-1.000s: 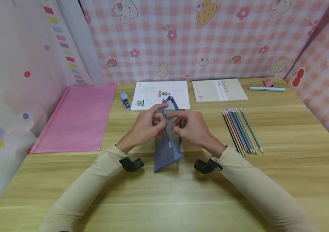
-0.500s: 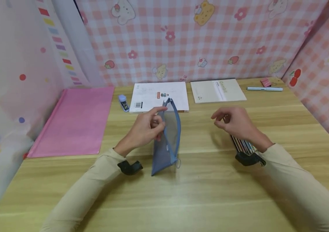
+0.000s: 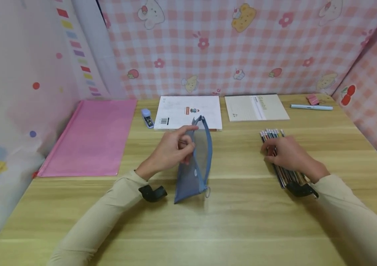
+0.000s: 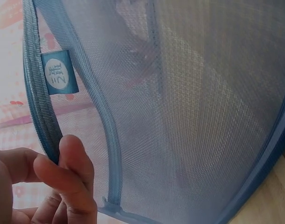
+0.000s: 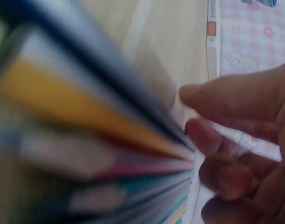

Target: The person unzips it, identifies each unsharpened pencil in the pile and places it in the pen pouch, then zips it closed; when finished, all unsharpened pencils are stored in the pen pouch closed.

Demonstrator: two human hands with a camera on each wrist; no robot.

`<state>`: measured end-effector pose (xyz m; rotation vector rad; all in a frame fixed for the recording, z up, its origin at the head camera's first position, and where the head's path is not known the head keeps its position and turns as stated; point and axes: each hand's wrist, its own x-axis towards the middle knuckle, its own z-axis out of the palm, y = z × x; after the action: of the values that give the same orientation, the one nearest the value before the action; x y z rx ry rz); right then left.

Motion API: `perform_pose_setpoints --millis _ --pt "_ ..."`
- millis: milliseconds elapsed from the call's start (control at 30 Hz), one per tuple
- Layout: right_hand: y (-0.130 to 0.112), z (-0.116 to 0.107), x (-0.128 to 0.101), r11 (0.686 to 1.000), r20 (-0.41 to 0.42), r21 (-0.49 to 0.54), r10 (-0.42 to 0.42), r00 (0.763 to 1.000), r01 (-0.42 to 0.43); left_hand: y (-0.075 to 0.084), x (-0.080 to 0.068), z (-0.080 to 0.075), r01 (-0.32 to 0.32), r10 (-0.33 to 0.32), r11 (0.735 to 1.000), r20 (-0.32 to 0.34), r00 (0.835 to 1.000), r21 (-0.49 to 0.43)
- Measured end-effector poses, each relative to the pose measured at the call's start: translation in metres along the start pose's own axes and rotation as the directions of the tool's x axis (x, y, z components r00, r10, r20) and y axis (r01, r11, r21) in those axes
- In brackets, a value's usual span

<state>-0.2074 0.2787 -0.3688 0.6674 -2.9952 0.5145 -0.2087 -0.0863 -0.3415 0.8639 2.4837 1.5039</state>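
Observation:
My left hand (image 3: 166,151) pinches one zipper edge of a blue-grey mesh zipper pouch (image 3: 187,181), which stands upright with its mouth parted. In the left wrist view, thumb and finger close on the zipper tape of the pouch (image 4: 189,116), below a small blue label (image 4: 58,72). To the right, my right hand (image 3: 288,153) is over a bundle of pencils (image 3: 282,176) lying side by side, white eraser ends away from me. The right wrist view has the loosely curled fingers (image 5: 231,177) beside the blurred pencils (image 5: 86,107), a gap between thumb and fingertips.
A pink folder (image 3: 92,138) lies at the left. Along the back are a lilac correction-tape-like item (image 3: 147,118), a white book (image 3: 175,111), a cream notebook (image 3: 241,107), a light blue pen (image 3: 311,107) and a pink binder clip (image 3: 312,99). Fabric-covered walls enclose the table.
My right hand has left the pouch's zipper edge and moved right, then down over the pencils. The left hand keeps its pinch on the pouch, which has stayed in place.

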Motion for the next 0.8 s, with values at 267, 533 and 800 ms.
perform_pose_setpoints --millis 267,533,800 --pt "-0.005 -0.002 0.003 0.998 0.02 -0.039 0.053 0.998 -0.052 0.001 -0.001 -0.002 -0.001 0.001 1.0 0.006 1.0 -0.008" --pt "-0.014 -0.002 0.008 0.997 0.089 -0.014 0.073 0.993 -0.072 0.003 -0.001 -0.002 0.016 -0.016 1.0 0.009 1.0 -0.011" --pt "-0.024 0.002 0.017 0.982 0.146 0.108 0.139 0.979 -0.156 0.004 0.0 -0.002 0.03 -0.03 0.999 0.014 0.999 -0.014"
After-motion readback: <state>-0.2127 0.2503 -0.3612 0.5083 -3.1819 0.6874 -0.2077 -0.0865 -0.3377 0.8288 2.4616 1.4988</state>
